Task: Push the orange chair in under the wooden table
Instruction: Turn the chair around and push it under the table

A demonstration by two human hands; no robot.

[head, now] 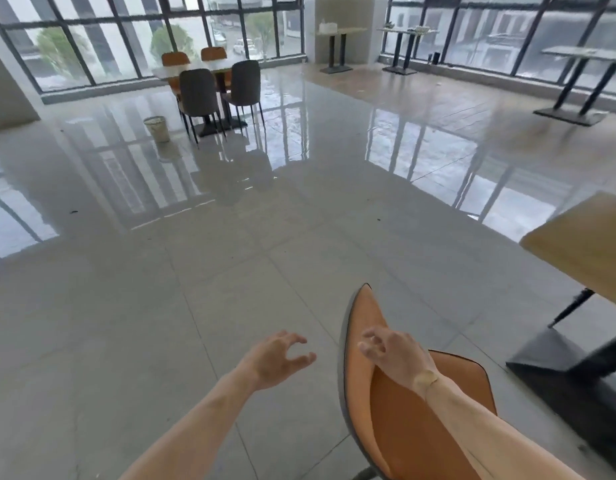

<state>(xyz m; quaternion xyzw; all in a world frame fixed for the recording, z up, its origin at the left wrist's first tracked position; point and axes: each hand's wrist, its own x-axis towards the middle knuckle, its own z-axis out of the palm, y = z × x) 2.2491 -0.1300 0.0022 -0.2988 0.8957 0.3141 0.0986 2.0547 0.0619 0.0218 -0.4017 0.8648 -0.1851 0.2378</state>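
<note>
The orange chair stands at the bottom of the head view, its backrest edge rising toward me and its seat facing right. The wooden table stands to the right on a black pedestal base, apart from the chair. My right hand hovers over the top of the backrest with fingers loosely curled; whether it touches the backrest I cannot tell. My left hand hangs in the air left of the backrest, fingers spread and bent, holding nothing.
Glossy tiled floor stretches ahead. A far table with grey and orange chairs stands by the windows, a waste bin beside it. More pedestal tables line the right window wall.
</note>
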